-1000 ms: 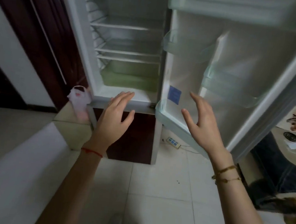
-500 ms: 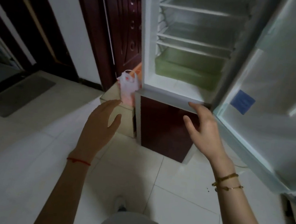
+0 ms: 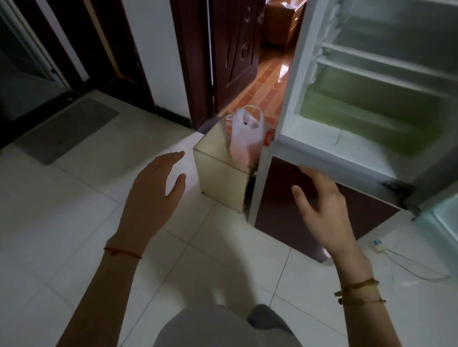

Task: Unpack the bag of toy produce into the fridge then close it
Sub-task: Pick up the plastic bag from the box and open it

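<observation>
Pale tiled floor [image 3: 45,239], dark wooden door [image 3: 235,47] ajar, fridge [image 3: 298,67] open, left hand [image 3: 154,191] and right hand [image 3: 322,211] spread, empty

Both forearms are bare, no sleeves reaching the wrists. A thin red string [image 3: 123,252] is tied round the wrist of the left hand [image 3: 154,191]. At the wrist of the right hand [image 3: 324,211] sit two slim bracelets [image 3: 359,291], brownish-gold, one beaded, one finer with small dark beads. Light grey clothing [image 3: 221,339] covers the body below, and a pale shoe tip [image 3: 217,296] shows on the floor.
</observation>
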`<state>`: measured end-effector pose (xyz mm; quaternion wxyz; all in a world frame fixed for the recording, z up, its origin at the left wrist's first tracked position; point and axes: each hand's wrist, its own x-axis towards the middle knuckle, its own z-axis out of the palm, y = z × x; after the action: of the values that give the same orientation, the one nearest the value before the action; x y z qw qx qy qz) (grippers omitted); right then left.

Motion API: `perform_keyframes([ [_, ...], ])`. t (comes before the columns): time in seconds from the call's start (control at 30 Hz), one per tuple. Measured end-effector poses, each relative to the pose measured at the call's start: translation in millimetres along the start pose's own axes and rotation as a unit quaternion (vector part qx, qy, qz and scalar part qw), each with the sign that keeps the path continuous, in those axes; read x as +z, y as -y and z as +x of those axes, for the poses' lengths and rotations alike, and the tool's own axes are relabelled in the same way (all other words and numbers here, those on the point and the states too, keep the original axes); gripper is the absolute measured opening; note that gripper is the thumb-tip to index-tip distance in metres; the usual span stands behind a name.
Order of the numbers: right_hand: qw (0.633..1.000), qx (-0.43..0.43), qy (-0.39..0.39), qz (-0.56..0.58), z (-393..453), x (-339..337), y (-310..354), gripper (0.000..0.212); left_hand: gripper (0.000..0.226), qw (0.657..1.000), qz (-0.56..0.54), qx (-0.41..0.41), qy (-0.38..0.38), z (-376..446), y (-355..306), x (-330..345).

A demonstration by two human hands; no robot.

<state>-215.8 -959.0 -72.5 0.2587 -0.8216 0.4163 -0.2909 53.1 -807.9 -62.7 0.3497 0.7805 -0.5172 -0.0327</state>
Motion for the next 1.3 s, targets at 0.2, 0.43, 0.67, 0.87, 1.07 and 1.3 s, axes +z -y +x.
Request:
perform_keyframes([
  [0.2, 0.999, 0.011, 0.035, 0.008, 51, 42, 6, 0.043, 0.039, 0.999, -0.006, -0.035, 0.018, 44, 43, 2],
  [0.43, 0.998, 0.031, 0.059, 0.023, 131, 88, -5, 0.044, 0.040, 1.000, -0.001, -0.023, 0.017, 119, 80, 25],
  [0.67, 0.998, 0.020, 0.053, 0.035, 240, 119, -21, 0.039, 0.041, 1.000, -0.007, -0.014, 0.012, 225, 95, 54],
  [0.87, 0.998, 0.021, 0.050, 0.043, 324, 140, -35, 0.038, 0.041, 1.000, -0.017, -0.010, 0.020, 313, 107, 83],
  [1.07, 0.997, 0.057, 0.047, 0.032, 376, 164, -45, 0.033, 0.041, 0.998, -0.020, 0.030, 0.043, 386, 128, 111],
  [1.3, 0.994, 0.109, 0.021, 0.006, 420, 192, -61, 0.040, 0.039, 0.990, -0.047, 0.086, 0.104, 458, 155, 148],
])
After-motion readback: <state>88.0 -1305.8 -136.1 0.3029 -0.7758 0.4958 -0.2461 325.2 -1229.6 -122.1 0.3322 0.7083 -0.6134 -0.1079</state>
